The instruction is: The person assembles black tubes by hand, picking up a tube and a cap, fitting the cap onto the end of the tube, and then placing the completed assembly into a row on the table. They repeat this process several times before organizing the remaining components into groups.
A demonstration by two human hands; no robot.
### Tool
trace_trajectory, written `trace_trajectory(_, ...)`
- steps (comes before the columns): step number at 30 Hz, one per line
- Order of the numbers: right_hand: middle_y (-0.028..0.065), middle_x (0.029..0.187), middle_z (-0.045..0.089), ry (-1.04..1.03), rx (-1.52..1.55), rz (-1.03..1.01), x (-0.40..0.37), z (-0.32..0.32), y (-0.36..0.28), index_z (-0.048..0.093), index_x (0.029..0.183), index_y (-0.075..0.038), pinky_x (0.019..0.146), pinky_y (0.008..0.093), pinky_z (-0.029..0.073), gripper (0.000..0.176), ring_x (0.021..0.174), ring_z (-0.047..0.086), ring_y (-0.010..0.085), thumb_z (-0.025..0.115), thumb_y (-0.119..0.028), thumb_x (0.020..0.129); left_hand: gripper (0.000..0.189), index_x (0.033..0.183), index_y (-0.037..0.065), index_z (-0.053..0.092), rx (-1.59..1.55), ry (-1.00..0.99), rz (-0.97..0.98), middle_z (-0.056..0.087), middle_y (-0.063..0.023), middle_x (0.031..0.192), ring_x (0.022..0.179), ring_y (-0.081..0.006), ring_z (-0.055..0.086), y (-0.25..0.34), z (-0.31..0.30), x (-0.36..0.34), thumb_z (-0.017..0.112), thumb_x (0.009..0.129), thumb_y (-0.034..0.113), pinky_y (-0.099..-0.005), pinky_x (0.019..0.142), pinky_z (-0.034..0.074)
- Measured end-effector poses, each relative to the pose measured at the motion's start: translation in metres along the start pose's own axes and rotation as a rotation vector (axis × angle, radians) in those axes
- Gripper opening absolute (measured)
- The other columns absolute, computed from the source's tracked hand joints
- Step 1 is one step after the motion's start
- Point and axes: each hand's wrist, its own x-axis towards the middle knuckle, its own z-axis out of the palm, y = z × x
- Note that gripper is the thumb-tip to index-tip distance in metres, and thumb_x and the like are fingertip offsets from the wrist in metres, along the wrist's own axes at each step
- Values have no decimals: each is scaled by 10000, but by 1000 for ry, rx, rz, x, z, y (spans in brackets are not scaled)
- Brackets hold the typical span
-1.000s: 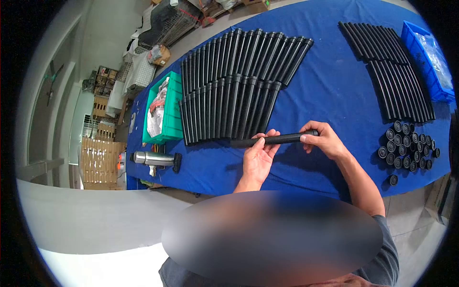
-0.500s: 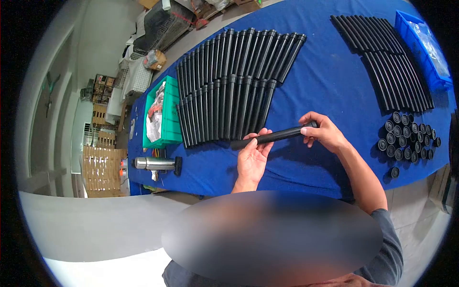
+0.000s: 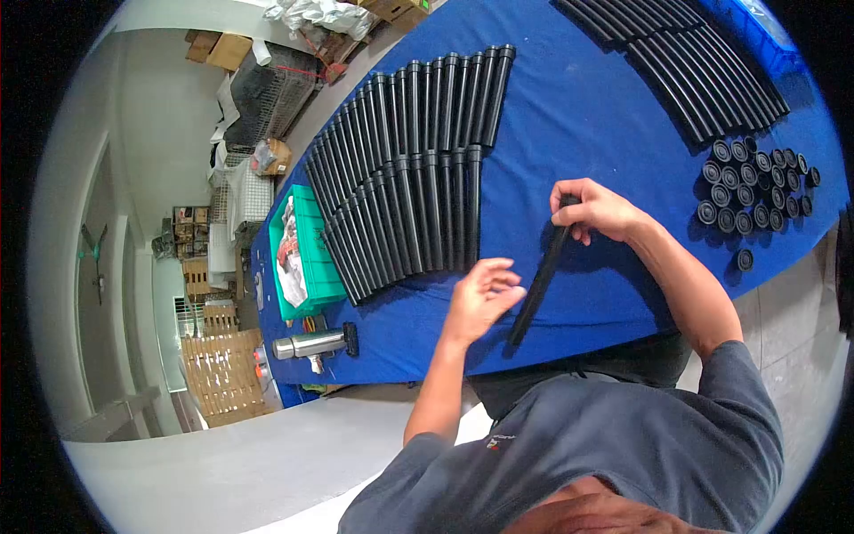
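My right hand [image 3: 598, 214] grips the upper end of a black tube [image 3: 540, 287], with the fingers wrapped round it. The tube slants down toward the table's near edge. Its top end is mostly hidden by the fingers. To its left, my left hand [image 3: 480, 301] is off the tube with fingers apart, holding nothing. Beyond that hand lie two rows of black tubes with wider ends [image 3: 431, 214], packed side by side. Round black caps [image 3: 745, 196] are grouped to the right of my right hand.
Plain black tubes [image 3: 703, 80] lie in two rows at the far right, beside a blue bin [image 3: 756, 40]. On the left stand a green crate [image 3: 318, 258] with bagged items and a metal flask [image 3: 310, 344] lying on its side. A blue cloth [image 3: 543, 107] covers the table.
My left hand has let go of the tube and opened. My right hand keeps hold, and the tube has swung from nearly level to steeply slanted. The view has shifted.
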Motion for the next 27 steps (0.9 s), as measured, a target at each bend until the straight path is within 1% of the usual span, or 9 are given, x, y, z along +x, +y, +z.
trace_trajectory(3, 18, 757, 611, -32, -64, -19, 0, 6, 2, 602, 932, -42, 481, 250, 515, 180, 574, 613, 105, 729, -149, 862, 659, 1397, 98, 573, 539, -6, 180, 718, -115, 1063, 757, -161, 659, 27, 32, 7, 865, 821, 228, -305, 673, 567)
trace_trajectory(7, 46, 822, 630, -17, -19, -60, 3, 9, 5, 600, 1072, -19, 508, 263, 542, 302, 615, 629, 123, 754, -188, 876, 695, 1434, 132, 562, 643, 83, 385, 695, -131, 1008, 708, -193, 647, 16, 44, 15, 859, 813, 227, -328, 649, 556)
trace_trajectory(11, 79, 963, 638, 67, 86, -86, 6, 8, 8, 507, 1328, -2, 560, 283, 567, 589, 746, 653, 139, 772, -313, 903, 650, 1447, 86, 541, 743, 162, 492, 702, -187, 1086, 843, -336, 721, 15, 34, 24, 770, 840, 126, -411, 751, 591)
trace_trajectory(12, 86, 999, 638, 93, 118, -93, 7, 8, 9, 476, 1393, 1, 574, 289, 573, 666, 783, 659, 142, 774, -348, 912, 632, 1444, 48, 535, 786, 176, 391, 698, -219, 1149, 947, -388, 720, 21, 25, 27, 736, 847, 108, -429, 829, 590)
trace_trajectory(15, 104, 1053, 644, 154, 112, -106, 10, 3, 9, 480, 1383, -5, 607, 277, 569, 592, 774, 644, 122, 715, -338, 954, 615, 1444, 48, 546, 902, 362, 468, 700, -223, 1086, 891, -388, 718, 18, -16, 53, 717, 862, 154, -452, 783, 592)
trace_trajectory(18, 109, 1001, 650, 145, 71, -109, 10, 5, 11, 507, 1355, 13, 590, 279, 558, 595, 768, 644, 140, 723, -368, 951, 625, 1453, 60, 543, 1087, 389, 338, 695, -215, 1023, 856, -406, 711, 11, -55, 78, 701, 865, 199, -470, 739, 591)
trace_trajectory(21, 116, 1008, 654, 153, 47, -104, 11, 6, 12, 518, 1339, 21, 599, 289, 561, 577, 767, 644, 145, 718, -361, 956, 610, 1451, 70, 541, 1207, 346, 217, 699, -217, 1062, 891, -417, 711, 7, -74, 100, 664, 887, 269, -510, 783, 584)
trace_trajectory(24, 118, 1001, 659, 156, 49, -99, 12, 5, 14, 534, 1318, 25, 607, 296, 564, 555, 765, 643, 149, 718, -354, 958, 599, 1439, 44, 530, 1314, 348, 333, 679, -207, 940, 812, -407, 715, -6, -86, 115, 640, 891, 260, -513, 718, 600)
trace_trajectory(27, 112, 982, 659, 118, 74, -115, 12, 4, 15, 555, 1294, 26, 605, 290, 563, 525, 764, 643, 147, 717, -345, 959, 592, 1433, 38, 531, 1329, 319, 272, 678, -213, 949, 830, -406, 718, -3, -83, 121, 639, 891, 250, -518, 727, 602)
